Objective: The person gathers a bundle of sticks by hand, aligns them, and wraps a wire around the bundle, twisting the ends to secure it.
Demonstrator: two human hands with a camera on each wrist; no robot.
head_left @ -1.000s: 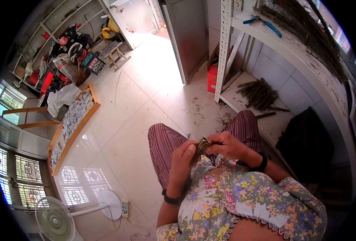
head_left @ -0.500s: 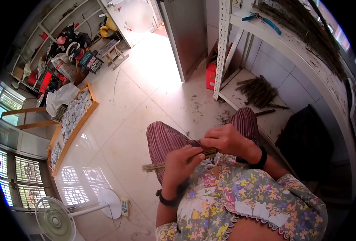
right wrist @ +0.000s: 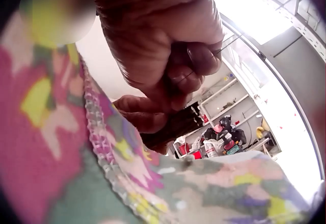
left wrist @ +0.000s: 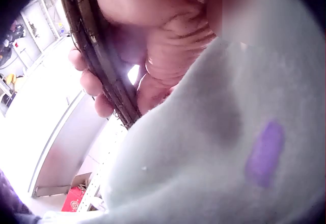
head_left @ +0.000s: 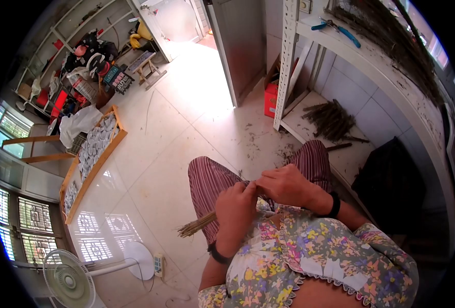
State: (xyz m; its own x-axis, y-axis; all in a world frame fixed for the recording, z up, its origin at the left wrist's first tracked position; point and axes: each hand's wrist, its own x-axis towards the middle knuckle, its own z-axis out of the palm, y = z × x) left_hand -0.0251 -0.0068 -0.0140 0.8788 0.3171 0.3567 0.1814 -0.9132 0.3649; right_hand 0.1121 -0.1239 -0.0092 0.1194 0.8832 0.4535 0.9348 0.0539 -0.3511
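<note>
Over the lap, the left hand [head_left: 232, 213] grips a bundle of dried stems [head_left: 196, 224], whose frayed end sticks out to the lower left. In the left wrist view the brown stems [left wrist: 99, 50] run between the palm and the curled fingertips. Close against it, the right hand [head_left: 286, 185] has its fingers curled, and the fingertips of both hands meet. A thin strand like wire or thread [right wrist: 230, 44] passes through the right fingers in the right wrist view. The bundle's dark cut end [right wrist: 186, 122] shows just below that hand.
To the right, a white shelf [head_left: 386, 72] holds blue-handled pliers [head_left: 348, 36] and long dry branches [head_left: 386, 31]. Short stem bundles [head_left: 330, 120] lie on its lower board beside a black bag [head_left: 392, 179]. A fan [head_left: 71, 280] and a wooden-framed tray [head_left: 91, 179] are at left.
The bundle has turned, from its end showing between the hands, to lying crosswise, to its frayed end slanting down left. The right hand moved up, then back down toward the left hand.
</note>
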